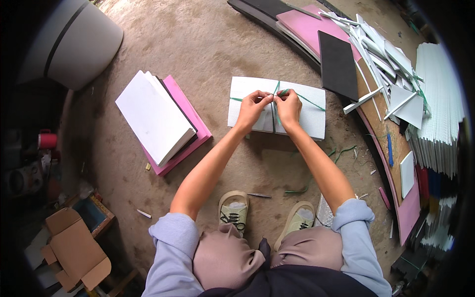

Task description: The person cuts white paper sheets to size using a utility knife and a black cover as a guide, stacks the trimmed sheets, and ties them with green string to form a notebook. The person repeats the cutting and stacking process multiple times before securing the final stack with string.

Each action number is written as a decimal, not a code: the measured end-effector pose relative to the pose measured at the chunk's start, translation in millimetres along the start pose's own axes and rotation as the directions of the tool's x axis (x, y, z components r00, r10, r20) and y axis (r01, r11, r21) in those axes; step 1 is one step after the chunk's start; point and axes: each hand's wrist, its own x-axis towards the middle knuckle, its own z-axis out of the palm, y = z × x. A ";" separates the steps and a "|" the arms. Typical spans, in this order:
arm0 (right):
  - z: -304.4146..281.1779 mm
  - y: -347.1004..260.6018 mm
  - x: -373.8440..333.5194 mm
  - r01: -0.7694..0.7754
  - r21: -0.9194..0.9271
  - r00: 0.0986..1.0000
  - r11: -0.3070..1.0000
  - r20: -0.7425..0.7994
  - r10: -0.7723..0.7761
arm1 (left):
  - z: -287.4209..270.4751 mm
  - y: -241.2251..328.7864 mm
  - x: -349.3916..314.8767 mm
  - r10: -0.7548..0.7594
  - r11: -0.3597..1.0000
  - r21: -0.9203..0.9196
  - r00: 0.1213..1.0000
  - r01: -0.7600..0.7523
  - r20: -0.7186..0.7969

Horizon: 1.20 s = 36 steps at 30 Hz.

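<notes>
The person was crouching on the dusty floor, two pale canvas shoes (pixel 267 215) under the knees, and both forearms reached forward to a flat white bundle of ribbed sheets (pixel 307 116) lying on the ground just in front. The left hand (pixel 253 108) and the right hand (pixel 288 105) were close together on top of this bundle, both closed in a pinch on a thin green plastic string (pixel 312 102) which went across the sheets and around their middle; the fingertips nearly touched each other where the string crossed. In my judgement the string could slip out from the fingers if the pull was uneven, and then the loop would go loose and the sheets could slide apart; a too hard pull could also cut into the soft edges. The knot itself was hidden under the fingers, so I could not tell how it was made. To the person's left lay a stack of white boards on a pink foam sheet (pixel 163 119), well apart from the bundle. Farther, at the right, were a black foam rectangle (pixel 338 64), a heap of white offcut strips (pixel 381 54) and a tall pile of white ribbed sheets (pixel 440 99), which the dark rim of the picture cut off. Short green string pieces (pixel 341 153) were scattered near the right forearm.
</notes>
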 end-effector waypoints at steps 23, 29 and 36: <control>-6.8 6.2 16.0 -0.552 0.662 0.834 0.507 0.445 0.327 | 10.6 30.2 -1.6 0.346 0.583 0.769 0.936 -0.262 0.057; -48.5 4.5 6.9 -0.573 0.439 0.736 0.692 0.647 0.199 | 10.5 50.0 -12.5 0.413 0.344 0.869 0.888 -0.356 0.201; -63.6 -5.8 -15.9 0.695 -0.057 0.707 0.716 0.232 -0.668 | 12.1 61.2 -17.4 0.276 0.606 0.749 0.954 -0.267 0.116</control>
